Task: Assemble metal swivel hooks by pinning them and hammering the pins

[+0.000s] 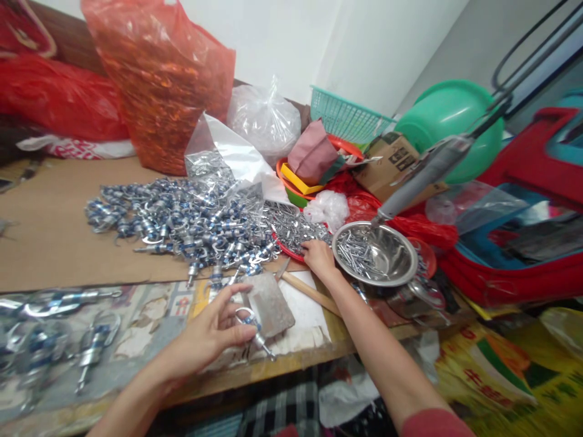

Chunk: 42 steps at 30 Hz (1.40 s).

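Left hand [216, 329] is pinching a blue-and-silver hook fitting [252, 323] in its fingers, the shank [265, 349] slanting rightward and toward the camera, while the right hand [319, 261], its grip not discernible, is touching loose metal pieces [295, 224] beyond and right of those fingers.

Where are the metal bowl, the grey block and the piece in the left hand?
Metal bowl [392, 255]: head view, inner wall.
Grey block [272, 306]: head view, upper face.
Held piece [261, 342]: head view, lower shaft.
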Tool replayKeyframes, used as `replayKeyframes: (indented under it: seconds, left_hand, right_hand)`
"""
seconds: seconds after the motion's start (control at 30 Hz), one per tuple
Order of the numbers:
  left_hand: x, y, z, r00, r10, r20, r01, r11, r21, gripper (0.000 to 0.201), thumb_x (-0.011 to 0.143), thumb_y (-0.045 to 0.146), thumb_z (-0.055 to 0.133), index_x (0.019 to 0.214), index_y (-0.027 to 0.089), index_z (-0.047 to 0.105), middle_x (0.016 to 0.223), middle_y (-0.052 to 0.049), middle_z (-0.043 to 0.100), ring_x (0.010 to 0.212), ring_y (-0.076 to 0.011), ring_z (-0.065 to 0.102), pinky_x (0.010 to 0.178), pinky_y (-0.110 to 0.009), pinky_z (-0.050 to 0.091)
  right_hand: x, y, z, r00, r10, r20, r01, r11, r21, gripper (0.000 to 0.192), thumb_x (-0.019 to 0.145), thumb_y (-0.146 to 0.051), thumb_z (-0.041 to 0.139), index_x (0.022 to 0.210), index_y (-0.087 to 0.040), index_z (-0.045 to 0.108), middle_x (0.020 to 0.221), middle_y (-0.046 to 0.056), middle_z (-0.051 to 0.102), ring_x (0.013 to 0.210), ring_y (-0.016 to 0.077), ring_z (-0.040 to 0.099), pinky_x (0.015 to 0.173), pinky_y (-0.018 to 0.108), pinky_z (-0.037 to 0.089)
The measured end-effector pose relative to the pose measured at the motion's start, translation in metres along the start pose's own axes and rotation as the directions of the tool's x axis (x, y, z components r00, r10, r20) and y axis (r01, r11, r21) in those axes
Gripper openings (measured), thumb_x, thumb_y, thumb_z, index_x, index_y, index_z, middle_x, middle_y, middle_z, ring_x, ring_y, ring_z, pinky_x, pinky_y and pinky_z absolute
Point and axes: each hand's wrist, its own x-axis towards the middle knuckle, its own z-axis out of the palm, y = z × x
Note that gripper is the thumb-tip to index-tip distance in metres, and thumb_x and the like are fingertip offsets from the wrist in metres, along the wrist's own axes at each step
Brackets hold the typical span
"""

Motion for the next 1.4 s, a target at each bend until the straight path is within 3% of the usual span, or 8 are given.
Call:
replayKeyframes:
  seconds: [0.3,0.4,0.53,0.63,0.83,1.17,1.3,1.4]
  left_hand:
    - [0.011,-0.004,-0.012,0.995,0.030,0.095,-0.021,0.995,-0.095,0.069,0.063,0.012,0.066,0.120,0.024,0.030,0.080,0.001,0.056,0.072,-0.0147,0.058,0.069,-0.030,0.041]
    - [0.012,-0.005,-0.012,0.994,0.029,0.102,-0.017,0.993,-0.119,0.068,0.063,0.011,0.066,0.119,0.023,0.031,0.079,0.001,0.057,0.071,-0.0145,0.058,0.069,-0.030,0.041]
    - [0.013,-0.006,-0.011,0.994,0.031,0.104,-0.016,0.990,-0.140,0.068,0.062,0.010,0.067,0.120,0.023,0.033,0.078,0.002,0.058,0.070,-0.0140,0.058,0.068,-0.029,0.041]
    - [0.011,-0.008,-0.012,0.996,0.033,0.086,-0.020,0.990,-0.142,0.069,0.061,0.010,0.068,0.120,0.024,0.035,0.077,0.002,0.058,0.071,-0.0146,0.058,0.068,-0.029,0.042]
    - [0.010,-0.011,-0.012,0.993,0.070,0.091,-0.056,0.987,-0.150,0.067,0.062,0.011,0.068,0.120,0.022,0.037,0.075,0.001,0.060,0.074,-0.0165,0.058,0.070,-0.031,0.042]
    - [0.010,-0.010,-0.009,0.998,0.050,0.026,-0.046,0.991,-0.124,0.070,0.057,0.014,0.071,0.119,0.021,0.038,0.075,0.000,0.059,0.070,-0.0163,0.058,0.065,-0.030,0.043]
    - [0.009,-0.008,-0.009,0.999,0.041,0.021,-0.038,0.992,-0.123,0.069,0.058,0.015,0.071,0.118,0.020,0.038,0.076,0.000,0.059,0.070,-0.0161,0.059,0.068,-0.032,0.044]
    - [0.010,-0.009,-0.010,0.999,0.032,0.015,-0.030,0.994,-0.103,0.070,0.057,0.015,0.071,0.118,0.020,0.038,0.079,-0.001,0.059,0.072,-0.0166,0.059,0.067,-0.031,0.044]
  right_hand:
    - [0.002,0.012,-0.003,0.999,0.029,-0.035,-0.024,0.991,0.129,0.019,0.075,-0.015,0.054,0.089,-0.013,0.067,0.097,0.012,0.064,0.095,0.0221,0.057,0.086,0.035,0.040]
    - [-0.019,-0.004,-0.012,1.000,0.007,0.000,-0.007,0.968,0.251,0.022,0.079,-0.025,0.053,0.092,-0.011,0.065,0.087,0.010,0.067,0.078,0.0174,0.063,0.073,0.031,0.048]
    - [-0.070,-0.044,-0.015,0.968,-0.152,0.199,0.031,0.860,0.509,0.016,0.075,-0.027,0.059,0.082,-0.015,0.068,0.062,0.002,0.068,0.052,0.0120,0.061,0.052,0.024,0.050]
    - [-0.103,-0.066,-0.015,0.925,-0.356,0.134,0.209,0.770,0.603,0.013,0.077,-0.020,0.057,0.078,-0.019,0.069,0.070,0.002,0.069,0.062,0.0129,0.062,0.059,0.025,0.050]
    - [-0.130,-0.078,-0.010,0.835,-0.544,-0.085,0.544,0.794,0.271,0.022,0.084,-0.014,0.045,0.085,-0.017,0.066,0.075,0.006,0.065,0.070,0.0162,0.056,0.063,0.029,0.046]
    - [-0.166,-0.092,-0.007,0.894,-0.448,-0.022,0.449,0.891,0.074,0.036,0.082,-0.006,0.032,0.104,-0.016,0.059,0.076,0.009,0.056,0.072,0.0215,0.048,0.060,0.034,0.041]
    - [-0.158,-0.068,-0.012,0.921,-0.387,-0.039,0.382,0.881,0.280,0.037,0.084,-0.008,0.035,0.113,-0.022,0.054,0.087,0.007,0.054,0.082,0.0180,0.051,0.067,0.029,0.044]
    - [-0.136,-0.034,-0.013,0.951,-0.277,-0.136,0.293,0.948,0.123,0.035,0.085,-0.017,0.042,0.118,-0.022,0.048,0.100,0.009,0.053,0.092,0.0207,0.050,0.077,0.034,0.042]
